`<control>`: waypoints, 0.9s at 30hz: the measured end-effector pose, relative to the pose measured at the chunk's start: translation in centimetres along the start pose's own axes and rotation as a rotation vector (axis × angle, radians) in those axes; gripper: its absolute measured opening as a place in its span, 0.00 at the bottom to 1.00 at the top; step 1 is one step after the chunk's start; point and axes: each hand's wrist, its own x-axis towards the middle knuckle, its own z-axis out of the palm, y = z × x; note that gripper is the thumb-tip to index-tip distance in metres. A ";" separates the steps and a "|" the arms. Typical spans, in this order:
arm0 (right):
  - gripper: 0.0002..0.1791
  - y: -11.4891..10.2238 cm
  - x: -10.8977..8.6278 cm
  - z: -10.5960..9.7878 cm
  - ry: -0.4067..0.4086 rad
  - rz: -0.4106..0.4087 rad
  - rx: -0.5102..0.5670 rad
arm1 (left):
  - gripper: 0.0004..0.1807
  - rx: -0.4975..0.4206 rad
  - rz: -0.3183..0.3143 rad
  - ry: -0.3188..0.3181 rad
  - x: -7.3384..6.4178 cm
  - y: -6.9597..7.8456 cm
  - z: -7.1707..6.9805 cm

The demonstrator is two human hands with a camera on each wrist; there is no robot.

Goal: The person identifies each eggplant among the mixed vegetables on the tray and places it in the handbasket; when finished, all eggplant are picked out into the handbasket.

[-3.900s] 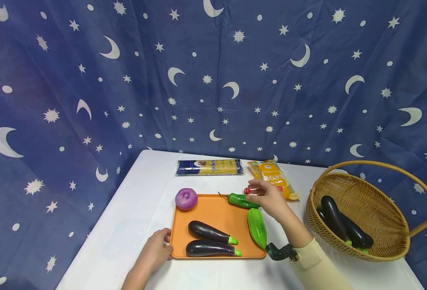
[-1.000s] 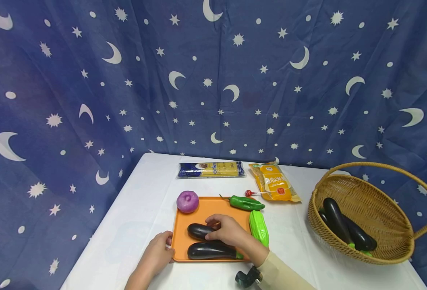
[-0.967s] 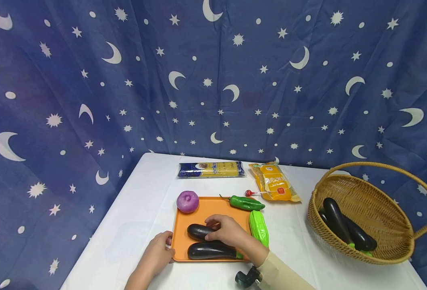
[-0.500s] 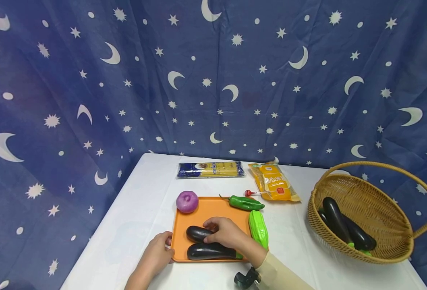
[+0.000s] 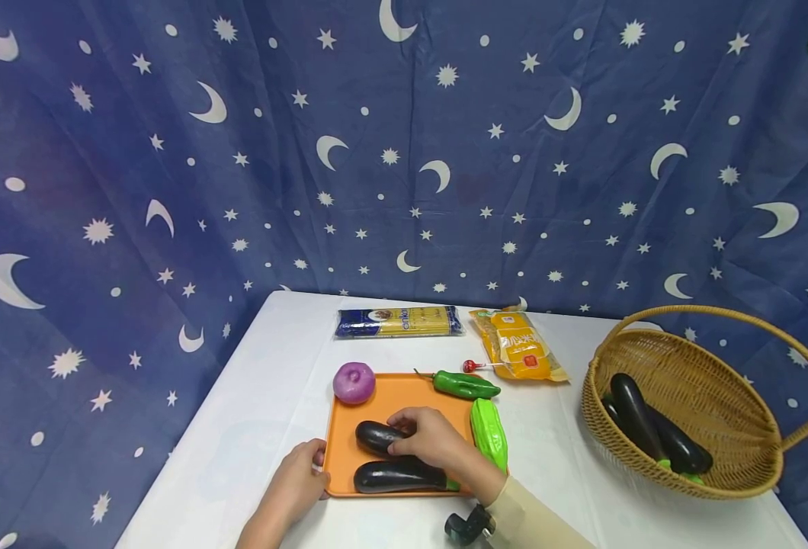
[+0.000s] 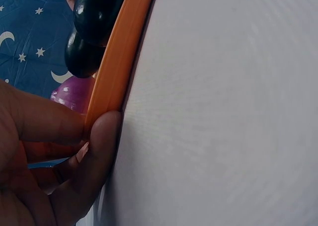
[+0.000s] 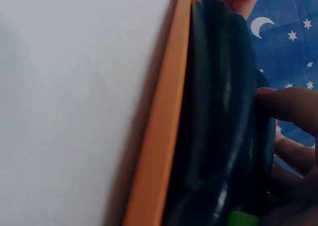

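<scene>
On the orange tray (image 5: 404, 396) lie two dark eggplants with green stem ends. My right hand (image 5: 433, 441) holds the upper eggplant (image 5: 374, 436) around its middle, covering its stem half. The lower eggplant (image 5: 397, 476) rests along the tray's front edge, under my right hand in the head view. My left hand (image 5: 294, 482) grips the tray's front left side; in the left wrist view thumb and fingers pinch the orange rim (image 6: 117, 62). A purple onion (image 5: 354, 383) sits at the back left corner, a green pepper (image 5: 466, 385) at the back right, and a ridged green vegetable (image 5: 488, 431) along the right edge.
A wicker basket (image 5: 692, 358) with several eggplants stands at the right of the white table (image 5: 253, 396). Behind the tray lie a spaghetti pack (image 5: 400, 321), a red lollipop (image 5: 470, 366) and an orange bag (image 5: 521, 347). A starry blue curtain (image 5: 376, 244) hangs behind.
My right hand has come from beside the green pepper to the upper eggplant and holds it. In the last half second that eggplant has shifted slightly backward. My left hand stays on the tray.
</scene>
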 end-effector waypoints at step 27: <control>0.23 -0.8 -0.5 -5.9 0.228 0.054 0.288 | 0.29 -0.010 0.028 -0.001 0.0 -0.1 0.1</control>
